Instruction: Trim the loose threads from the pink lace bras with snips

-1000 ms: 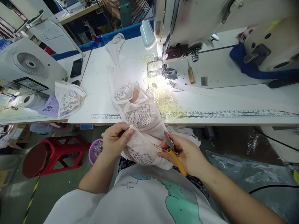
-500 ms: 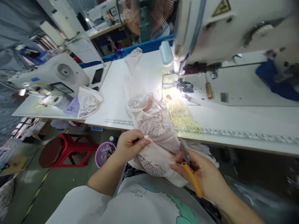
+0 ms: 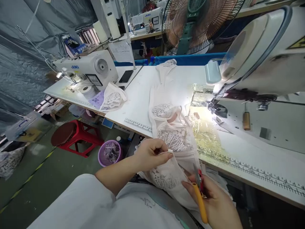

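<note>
A white lace bra [image 3: 175, 136] stretches from the tabletop over its front edge and down to my lap. My left hand [image 3: 152, 155] is closed on it, pinching a narrow white edge between thumb and fingers. Lower right, my right hand [image 3: 212, 197] grips orange-handled scissors [image 3: 200, 203] with the blade pointing up; a small red part shows beside the blade. The thumb and fingers of that hand also meet the edge of the garment, which is drawn taut between both hands. Part of the scissors is hidden in the palm.
At the right stands a sewing machine [image 3: 267, 54] with a wooden-handled screwdriver [image 3: 246, 120] near it. Another sewing machine [image 3: 88, 68], a white lace piece [image 3: 113, 97] and a phone [image 3: 126, 76] are at the left. A red stool [image 3: 79, 136] and purple bin [image 3: 101, 154] stand below.
The camera view has turned left, so everything sits further right in the picture. Both hands keep their hold on the bra edge and the scissors.
</note>
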A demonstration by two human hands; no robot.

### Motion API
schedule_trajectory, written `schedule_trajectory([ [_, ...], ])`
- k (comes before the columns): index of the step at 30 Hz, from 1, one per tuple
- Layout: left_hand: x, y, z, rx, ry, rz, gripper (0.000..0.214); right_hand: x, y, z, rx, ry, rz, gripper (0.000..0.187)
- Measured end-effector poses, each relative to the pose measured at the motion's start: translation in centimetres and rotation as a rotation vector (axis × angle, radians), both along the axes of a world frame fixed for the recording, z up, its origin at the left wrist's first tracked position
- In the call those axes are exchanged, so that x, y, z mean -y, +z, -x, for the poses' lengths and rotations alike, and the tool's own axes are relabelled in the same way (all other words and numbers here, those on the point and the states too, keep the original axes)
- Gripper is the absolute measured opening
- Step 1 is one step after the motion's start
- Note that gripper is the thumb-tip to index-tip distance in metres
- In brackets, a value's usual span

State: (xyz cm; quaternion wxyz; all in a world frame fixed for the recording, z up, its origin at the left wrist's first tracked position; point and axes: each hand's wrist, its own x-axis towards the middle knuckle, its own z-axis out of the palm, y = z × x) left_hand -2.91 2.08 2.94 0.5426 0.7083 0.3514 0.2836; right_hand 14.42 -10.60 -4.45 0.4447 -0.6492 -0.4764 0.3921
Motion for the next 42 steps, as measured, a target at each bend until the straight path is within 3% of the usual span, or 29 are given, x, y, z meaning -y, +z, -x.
schedule_trajectory([
  [4,-0.6,0.0,1.0,-0.072,0.058,-0.072,0.023,0.4,-1.3,-0.4,0.108,0.114,-0.051,0.027],
  [13,-2.2,-1.9,3.1,0.001,0.337,0.132,0.021,2.9,-1.4,-4.4,0.172,0.150,0.119,0.031],
  [17,-2.8,-2.7,3.6,0.061,0.355,0.168,0.021,4.3,-2.1,-5.5,0.141,0.082,0.162,0.026],
  [24,-3.3,-2.4,3.7,0.090,0.475,0.192,0.018,5.0,-2.7,-4.5,0.003,-0.201,0.034,0.019],
  [32,-3.4,-2.1,3.5,0.113,0.528,0.215,0.020,4.8,-1.8,-4.2,-0.039,-0.262,0.003,0.016],
  [37,-2.7,-1.2,4.0,0.194,0.397,0.252,0.026,7.8,-1.6,-5.0,-0.089,-0.135,-0.055,0.012],
  [40,-1.3,-0.5,2.8,0.152,0.189,0.197,0.022,9.4,-2.9,-6.1,-0.016,-0.085,-0.003,0.012],
  [41,-0.9,-0.4,2.0,0.106,0.089,0.119,0.021,9.4,-3.4,-6.6,0.013,-0.014,0.101,0.013],
  [42,-0.7,-0.4,1.2,0.039,-0.041,0.041,0.019,9.1,-3.7,-7.0,0.029,-0.004,0.114,0.018],
])
